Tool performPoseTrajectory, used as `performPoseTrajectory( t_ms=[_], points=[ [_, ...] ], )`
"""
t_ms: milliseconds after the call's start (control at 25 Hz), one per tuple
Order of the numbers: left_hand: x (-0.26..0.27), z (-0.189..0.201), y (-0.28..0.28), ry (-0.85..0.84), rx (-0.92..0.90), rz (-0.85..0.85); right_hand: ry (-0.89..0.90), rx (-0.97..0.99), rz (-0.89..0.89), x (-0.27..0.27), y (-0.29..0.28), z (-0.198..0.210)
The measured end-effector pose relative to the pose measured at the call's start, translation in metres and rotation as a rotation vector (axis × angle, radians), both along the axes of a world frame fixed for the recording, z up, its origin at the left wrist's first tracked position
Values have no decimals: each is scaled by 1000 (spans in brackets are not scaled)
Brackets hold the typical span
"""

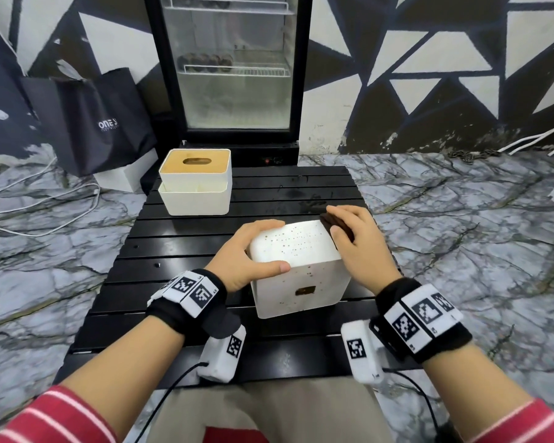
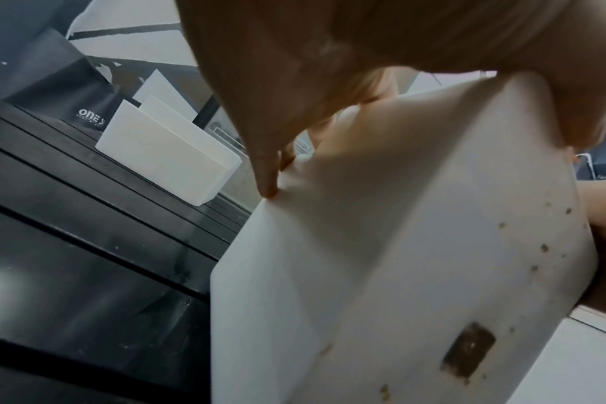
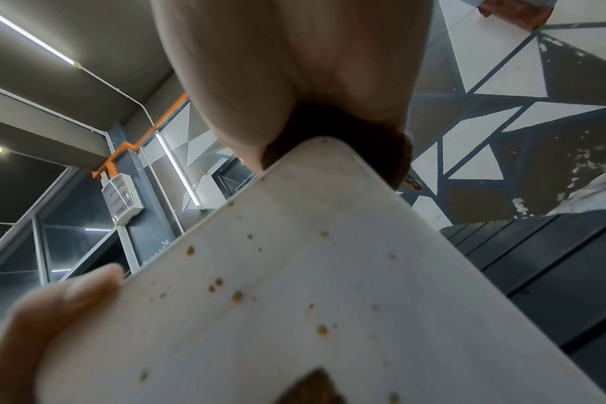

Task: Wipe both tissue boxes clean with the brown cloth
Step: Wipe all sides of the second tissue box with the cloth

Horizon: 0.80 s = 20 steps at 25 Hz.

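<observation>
Near tissue box (image 1: 296, 270): white, rounded corners, standing on the black slatted table (image 1: 115, 282) close to the person; its top carries rows of small dots, and its near face shows brown specks and a dark brown rectangular mark, seen close up in both wrist views.
Far tissue box (image 1: 195, 187): white body with a tan wooden lid and an oval slot, and a white open compartment along its front; it stands at the table's far left, well apart from the near box.
Brown cloth (image 1: 336, 227): a dark wad pressed against the upper right edge of the near box, mostly hidden under the right hand; the right wrist view shows it wedged between palm and box corner (image 3: 332, 128).
Left hand (image 1: 251, 254): curled over the box's upper left edge, fingers (image 1: 263, 226) wrapped along the far top edge and thumb lying across the near top edge, so the box is gripped between them.
Right hand (image 1: 357, 243): fingers together and bent over the cloth, holding it against the box's right side.
Arm pose: both forearms reach forward from red striped sleeves; each wrist wears a black band with white marker blocks, palms facing inward on either side of the box.
Surroundings: a glass-door fridge (image 1: 234, 65) and a black bag (image 1: 100, 119) stand beyond the table.
</observation>
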<state>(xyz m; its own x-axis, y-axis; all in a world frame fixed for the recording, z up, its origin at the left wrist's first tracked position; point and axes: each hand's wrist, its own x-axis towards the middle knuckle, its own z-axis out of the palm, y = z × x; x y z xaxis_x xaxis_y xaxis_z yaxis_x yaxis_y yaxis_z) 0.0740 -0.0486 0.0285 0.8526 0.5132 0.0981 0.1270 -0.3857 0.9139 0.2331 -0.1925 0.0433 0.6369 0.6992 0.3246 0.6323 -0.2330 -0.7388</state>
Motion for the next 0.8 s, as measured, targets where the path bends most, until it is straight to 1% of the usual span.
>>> performPoseTrajectory(
  t_ms=[120, 360, 440, 600, 800],
  points=[
    [0, -2, -3, 0, -5, 3, -12, -21, -11, 5, 7, 0],
    [-4, -3, -2, 1, -10, 13, 37, 95, -9, -18, -22, -14],
    [-4, -1, 0, 9, -14, -6, 32, 84, 9, -16, -18, -10],
    [-2, -1, -5, 24, -19, -6, 50, -16, 13, 1, 3, 2],
    [-4, 0, -6, 31, 0, 21, 46, 48, 0, -10, -10, -7]
  ],
)
